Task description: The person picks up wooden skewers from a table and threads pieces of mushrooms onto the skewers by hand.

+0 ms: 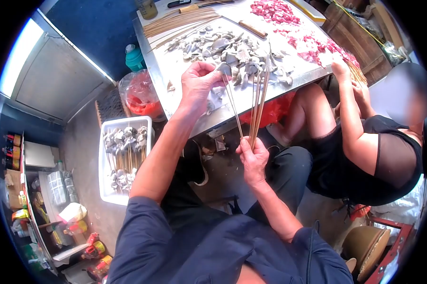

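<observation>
My left hand is over the near edge of the table, thumb and fingers closed on a grey, meat-like piece at the tip of a thin skewer. Lower down, my right hand grips a bundle of bamboo skewers by their lower ends. One or two of these lean left toward the piece in my left hand; the others stand nearly upright. Behind my hands spreads a heap of loose grey pieces on the metal-edged table.
Bare skewers and a wooden-handled tool lie farther back. Red and white chunks cover the right side, where another person's hands hold skewers. A white tray of loaded skewers and a red-filled bag stand left.
</observation>
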`<state>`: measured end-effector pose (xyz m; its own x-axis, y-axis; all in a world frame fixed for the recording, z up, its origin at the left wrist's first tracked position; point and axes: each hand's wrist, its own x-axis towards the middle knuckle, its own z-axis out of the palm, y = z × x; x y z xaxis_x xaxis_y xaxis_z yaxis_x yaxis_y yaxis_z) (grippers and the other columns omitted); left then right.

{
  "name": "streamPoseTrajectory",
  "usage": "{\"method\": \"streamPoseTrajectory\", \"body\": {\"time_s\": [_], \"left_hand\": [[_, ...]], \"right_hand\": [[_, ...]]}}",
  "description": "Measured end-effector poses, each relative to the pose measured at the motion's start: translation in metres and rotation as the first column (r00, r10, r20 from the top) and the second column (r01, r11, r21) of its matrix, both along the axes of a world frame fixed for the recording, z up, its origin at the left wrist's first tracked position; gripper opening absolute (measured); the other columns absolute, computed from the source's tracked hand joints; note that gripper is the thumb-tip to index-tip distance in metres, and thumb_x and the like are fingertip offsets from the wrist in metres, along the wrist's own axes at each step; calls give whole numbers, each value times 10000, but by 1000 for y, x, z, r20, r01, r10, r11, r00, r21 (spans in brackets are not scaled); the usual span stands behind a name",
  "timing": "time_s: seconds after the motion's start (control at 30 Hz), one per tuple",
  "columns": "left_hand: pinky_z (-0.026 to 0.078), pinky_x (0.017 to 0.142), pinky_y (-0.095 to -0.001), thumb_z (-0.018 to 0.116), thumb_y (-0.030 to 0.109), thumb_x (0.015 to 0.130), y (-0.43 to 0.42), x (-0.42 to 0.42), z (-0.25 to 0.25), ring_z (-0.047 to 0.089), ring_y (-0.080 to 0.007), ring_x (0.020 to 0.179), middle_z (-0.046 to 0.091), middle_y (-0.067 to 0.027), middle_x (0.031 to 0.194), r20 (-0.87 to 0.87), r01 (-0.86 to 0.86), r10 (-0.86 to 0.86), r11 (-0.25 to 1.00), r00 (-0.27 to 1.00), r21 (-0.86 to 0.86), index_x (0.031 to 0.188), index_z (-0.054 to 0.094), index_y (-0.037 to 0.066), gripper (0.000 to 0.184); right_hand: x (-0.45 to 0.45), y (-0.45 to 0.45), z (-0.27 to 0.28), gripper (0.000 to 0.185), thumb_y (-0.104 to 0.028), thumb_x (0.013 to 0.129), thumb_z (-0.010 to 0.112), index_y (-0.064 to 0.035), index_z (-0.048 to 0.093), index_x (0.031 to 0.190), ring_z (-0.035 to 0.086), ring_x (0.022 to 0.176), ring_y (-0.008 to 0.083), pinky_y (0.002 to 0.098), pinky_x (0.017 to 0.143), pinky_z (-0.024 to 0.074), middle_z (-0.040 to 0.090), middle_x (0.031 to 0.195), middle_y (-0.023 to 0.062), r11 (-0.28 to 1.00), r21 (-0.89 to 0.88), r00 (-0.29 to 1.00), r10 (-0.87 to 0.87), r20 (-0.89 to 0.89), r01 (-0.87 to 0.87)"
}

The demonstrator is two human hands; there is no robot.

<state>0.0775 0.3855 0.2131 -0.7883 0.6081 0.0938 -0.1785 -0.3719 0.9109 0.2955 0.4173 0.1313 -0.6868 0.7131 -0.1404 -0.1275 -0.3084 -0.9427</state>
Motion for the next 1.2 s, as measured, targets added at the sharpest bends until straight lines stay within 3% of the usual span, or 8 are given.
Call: {"method": "streamPoseTrajectory", "body": {"time_s": [0.2, 0.33, 0.5, 0.6, 0.73, 0.9, 0.97, 1.2], "left_hand": [[598, 728, -360, 634, -17, 849, 0, 2, 0, 694, -276, 803, 630, -144, 865, 15, -15, 14, 999, 1000, 42, 916, 511, -4, 140], [597, 722, -360, 631, -27, 845, 1, 3, -2, 695, -272, 795, 628, -138, 851, -1, -64, 65, 997, 998, 36, 913, 510, -2, 141], [593, 708, -351, 625, -35, 845, 1, 5, 0, 692, -256, 770, 629, -131, 834, -10, -78, 78, 997, 997, 16, 912, 512, 1, 136], [588, 704, -347, 615, -33, 853, 1, 5, -3, 689, -243, 758, 633, -127, 828, -23, -72, 73, 997, 997, 32, 906, 517, 5, 118], [582, 707, -349, 604, -19, 866, -1, -2, -5, 690, -237, 765, 642, -126, 840, -74, -66, 71, 995, 995, 73, 900, 526, 13, 91], [578, 724, -352, 610, 16, 880, -5, -8, -2, 690, -240, 784, 649, -131, 857, -123, -37, 47, 996, 991, 84, 913, 535, 13, 82], [578, 739, -358, 596, 47, 901, -4, -8, 1, 691, -248, 803, 649, -139, 880, -50, 36, -30, 991, 998, 127, 936, 537, 8, 79], [581, 750, -369, 549, 50, 926, 0, -12, -4, 692, -272, 824, 642, -148, 917, -49, 20, -16, 995, 999, 97, 965, 526, 3, 66]], "right_hand": [[-1, -3, 0, 99, -32, 877, 640, -43, 550, 918, 556, 626, 45, 174, 571, 442, 582, 714, -16, 994, 102, 999, -49, 5, 48], [1, -1, 1, 131, -17, 859, 656, -43, 535, 903, 560, 626, 49, 182, 577, 455, 585, 716, -10, 991, 127, 998, -44, 40, 39], [4, 3, 8, 127, -84, 873, 658, -57, 540, 833, 468, 521, 29, 174, 479, 363, 573, 654, -12, 1000, 20, 1000, 4, 12, -4], [3, 5, 9, 144, -126, 888, 647, -63, 546, 806, 425, 494, 22, 176, 458, 320, 565, 630, -14, 998, 56, 1000, 11, 8, -11], [-2, 11, 17, 152, -129, 898, 632, -63, 543, 794, 436, 504, 24, 179, 462, 331, 566, 631, -13, 999, 44, 1000, 16, 26, -17], [-11, 17, 20, 105, -116, 910, 615, -58, 578, 831, 437, 516, 20, 173, 468, 327, 561, 631, -19, 982, 188, 999, 11, 50, -21], [-10, 20, 16, 91, -117, 911, 616, -58, 588, 848, 435, 517, 16, 170, 468, 324, 560, 631, -23, 988, 149, 999, 29, 36, -34], [-13, 14, 10, 80, -119, 910, 621, -58, 611, 859, 418, 514, 4, 166, 467, 312, 557, 628, -36, 997, 53, 999, 53, 9, -54]]}}
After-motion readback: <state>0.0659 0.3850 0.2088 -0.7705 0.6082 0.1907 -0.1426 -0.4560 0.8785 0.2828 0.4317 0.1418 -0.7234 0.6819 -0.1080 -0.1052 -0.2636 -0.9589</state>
